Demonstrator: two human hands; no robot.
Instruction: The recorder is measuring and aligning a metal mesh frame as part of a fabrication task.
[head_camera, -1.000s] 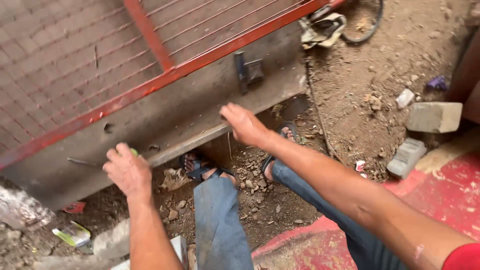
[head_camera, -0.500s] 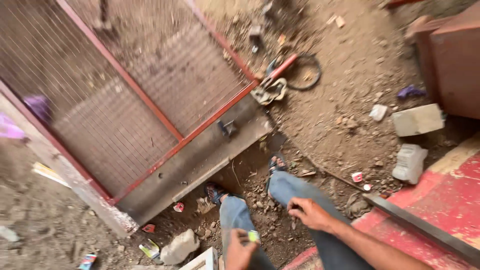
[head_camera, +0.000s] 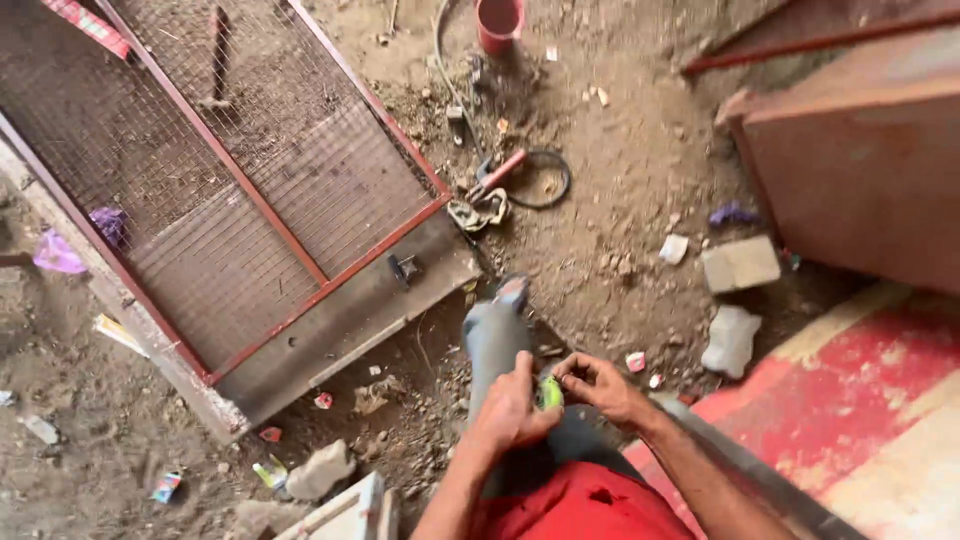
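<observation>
Head view shows both hands meeting over the lap, left hand and right hand pinching a small green object between fingertips, apparently readying it, near the mesh-panelled metal door.

— What do we lose sight of?
— The small green thing is mostly hidden between our hands.
— And the red cup?
— The top edge cuts it off.

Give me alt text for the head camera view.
Both hands meet over the person's lap, the left hand and right hand pinching a small green object. Ahead on dirt lies a red-framed mesh panel, with a red cup beyond.
</observation>
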